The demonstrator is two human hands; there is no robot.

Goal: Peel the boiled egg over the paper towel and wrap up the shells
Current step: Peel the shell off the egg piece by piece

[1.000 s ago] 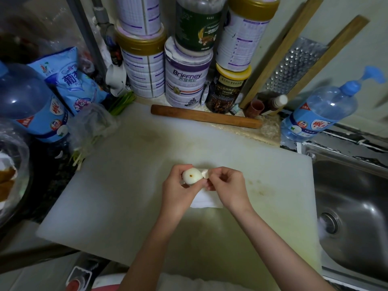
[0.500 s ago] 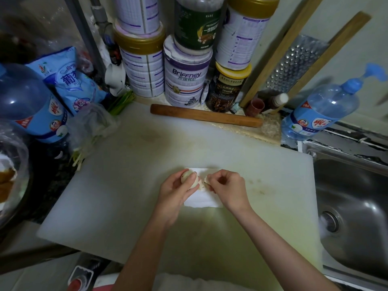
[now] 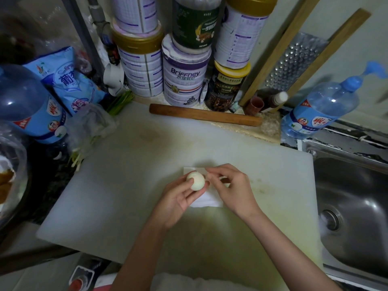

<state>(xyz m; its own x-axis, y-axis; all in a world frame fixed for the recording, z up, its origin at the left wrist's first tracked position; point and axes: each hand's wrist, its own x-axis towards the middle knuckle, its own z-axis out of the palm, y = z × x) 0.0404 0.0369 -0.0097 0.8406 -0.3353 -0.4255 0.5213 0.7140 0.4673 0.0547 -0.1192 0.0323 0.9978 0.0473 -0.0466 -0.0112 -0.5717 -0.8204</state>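
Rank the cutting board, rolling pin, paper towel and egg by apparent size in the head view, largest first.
1. Cutting board
2. Rolling pin
3. Paper towel, partly hidden by both hands, so its place against the rolling pin is unsure
4. Egg, held in the left hand

Home kitchen: steel sink (image 3: 354, 198), cutting board (image 3: 126, 185), rolling pin (image 3: 205, 114), grater (image 3: 294, 61).

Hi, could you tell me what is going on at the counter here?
A person is peeling a boiled egg over a folded paper towel on a white cutting board. The left hand holds the egg, whose visible side looks bare of shell. The right hand hovers just beside it above the towel, fingers pinched together, possibly on a shell piece, though that is too small to tell. The shells are not yet wrapped.
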